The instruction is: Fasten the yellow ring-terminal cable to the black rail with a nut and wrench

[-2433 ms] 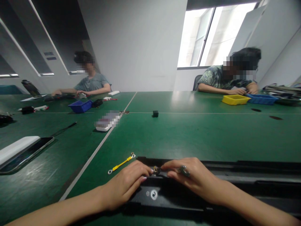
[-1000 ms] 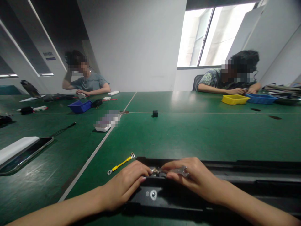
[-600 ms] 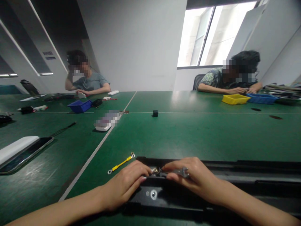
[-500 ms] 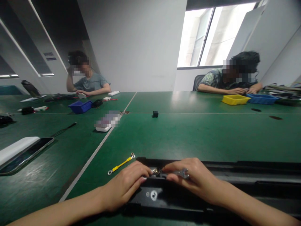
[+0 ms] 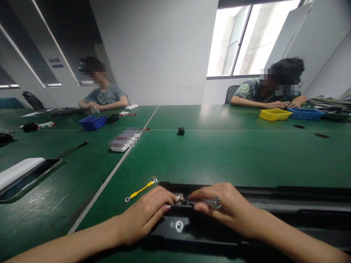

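Both hands met on top of the black rail, near its left end. My right hand was closed around a small wrench, whose head sat on the silvery nut on the rail. My left hand lay flat on the rail with its fingertips against that nut; whether they pinched it I could not tell. A yellow lug wire lay just beyond the rail's left end, untouched. I judged the step to be turning the nut with the wrench. A next move would call for a short swing of the handle, with the head kept seated and my left fingers steadying the nut.
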A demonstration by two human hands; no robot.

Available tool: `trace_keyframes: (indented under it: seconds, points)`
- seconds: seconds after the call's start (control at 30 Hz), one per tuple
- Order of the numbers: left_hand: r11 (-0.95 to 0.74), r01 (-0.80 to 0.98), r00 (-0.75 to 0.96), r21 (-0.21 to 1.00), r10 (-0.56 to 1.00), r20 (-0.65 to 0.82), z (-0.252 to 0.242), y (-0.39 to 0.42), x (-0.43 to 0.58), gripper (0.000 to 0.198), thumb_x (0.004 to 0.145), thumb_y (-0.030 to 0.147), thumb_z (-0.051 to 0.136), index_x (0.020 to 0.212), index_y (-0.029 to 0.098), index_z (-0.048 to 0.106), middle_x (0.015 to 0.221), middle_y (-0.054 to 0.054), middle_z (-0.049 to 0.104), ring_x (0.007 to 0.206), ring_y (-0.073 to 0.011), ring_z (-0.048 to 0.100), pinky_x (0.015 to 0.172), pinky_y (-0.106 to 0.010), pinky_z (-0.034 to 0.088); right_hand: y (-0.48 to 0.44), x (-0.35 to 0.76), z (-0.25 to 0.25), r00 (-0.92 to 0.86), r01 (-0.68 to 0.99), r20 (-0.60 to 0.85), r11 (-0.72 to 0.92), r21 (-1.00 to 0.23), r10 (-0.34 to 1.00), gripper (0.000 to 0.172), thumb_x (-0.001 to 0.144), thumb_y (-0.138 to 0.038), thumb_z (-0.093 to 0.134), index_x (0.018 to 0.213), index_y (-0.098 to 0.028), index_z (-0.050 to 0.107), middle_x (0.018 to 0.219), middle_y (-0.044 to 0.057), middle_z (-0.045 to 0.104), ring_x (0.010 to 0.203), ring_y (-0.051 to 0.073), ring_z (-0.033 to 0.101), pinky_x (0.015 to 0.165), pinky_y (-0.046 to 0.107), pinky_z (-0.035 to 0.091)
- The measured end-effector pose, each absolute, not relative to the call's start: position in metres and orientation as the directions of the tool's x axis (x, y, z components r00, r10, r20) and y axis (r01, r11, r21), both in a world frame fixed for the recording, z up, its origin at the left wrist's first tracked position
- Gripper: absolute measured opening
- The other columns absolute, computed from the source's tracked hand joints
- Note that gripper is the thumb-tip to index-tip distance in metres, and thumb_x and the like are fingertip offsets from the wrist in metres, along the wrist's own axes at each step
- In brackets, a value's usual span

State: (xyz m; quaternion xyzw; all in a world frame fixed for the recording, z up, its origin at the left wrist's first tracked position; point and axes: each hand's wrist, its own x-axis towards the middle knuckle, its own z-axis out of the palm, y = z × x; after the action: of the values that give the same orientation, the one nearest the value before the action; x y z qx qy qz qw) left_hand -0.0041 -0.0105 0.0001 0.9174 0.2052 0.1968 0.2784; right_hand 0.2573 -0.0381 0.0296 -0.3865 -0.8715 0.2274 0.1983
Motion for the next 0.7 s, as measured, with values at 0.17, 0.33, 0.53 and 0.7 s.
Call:
trace_keyframes:
  seconds: [0.17, 0.33, 0.53, 0.7]
  points:
    - [-0.761, 0.270, 0.836, 0.590, 0.489, 0.247, 0.0004, -0.0099, -0.0033, 0.023, 0.098, 0.017, 0.031, 0.108, 0.017, 0.051, 0.110, -0.009, 0.059, 0.104, -0.0199, 0.053, 0.095, -0.033, 0.042, -0.0395, 0.2574, 0.0304, -0.619, 0.592, 0.155, 0.587, -0.552, 0.770, 0.034, 0.095, -0.042, 0.045, 0.107, -0.018, 0.066, 0.092, 0.006, 0.072, 0.081, 0.017, 0.067, 0.071, 0.024, 0.047]
    - [-0.759, 0.279, 0.837, 0.588, 0.493, 0.239, 0.0013, -0.0100, -0.0032, 0.023, 0.099, 0.018, 0.031, 0.108, 0.017, 0.052, 0.111, -0.009, 0.059, 0.105, -0.0201, 0.053, 0.095, -0.034, 0.041, -0.0393, 0.2568, 0.0315, -0.617, 0.592, 0.153, 0.583, -0.556, 0.772, 0.032, 0.095, -0.041, 0.046, 0.106, -0.019, 0.066, 0.094, 0.005, 0.072, 0.082, 0.017, 0.067, 0.071, 0.025, 0.046]
    - [-0.766, 0.267, 0.834, 0.585, 0.487, 0.257, 0.0009, -0.0106, -0.0036, 0.023, 0.099, 0.019, 0.030, 0.108, 0.017, 0.052, 0.110, -0.010, 0.060, 0.103, -0.0205, 0.054, 0.094, -0.034, 0.043, -0.0393, 0.2565, 0.0328, -0.622, 0.593, 0.138, 0.578, -0.560, 0.771, 0.031, 0.095, -0.042, 0.045, 0.105, -0.019, 0.064, 0.092, 0.005, 0.071, 0.080, 0.017, 0.065, 0.070, 0.025, 0.044]
    - [-0.766, 0.278, 0.832, 0.580, 0.493, 0.253, 0.0007, -0.0100, -0.0037, 0.023, 0.099, 0.019, 0.031, 0.109, 0.017, 0.052, 0.111, -0.009, 0.059, 0.105, -0.0202, 0.053, 0.096, -0.034, 0.042, -0.0409, 0.2565, 0.0354, -0.614, 0.600, 0.125, 0.564, -0.568, 0.779, 0.031, 0.097, -0.039, 0.038, 0.102, -0.018, 0.061, 0.086, 0.005, 0.068, 0.073, 0.016, 0.062, 0.067, 0.026, 0.043]
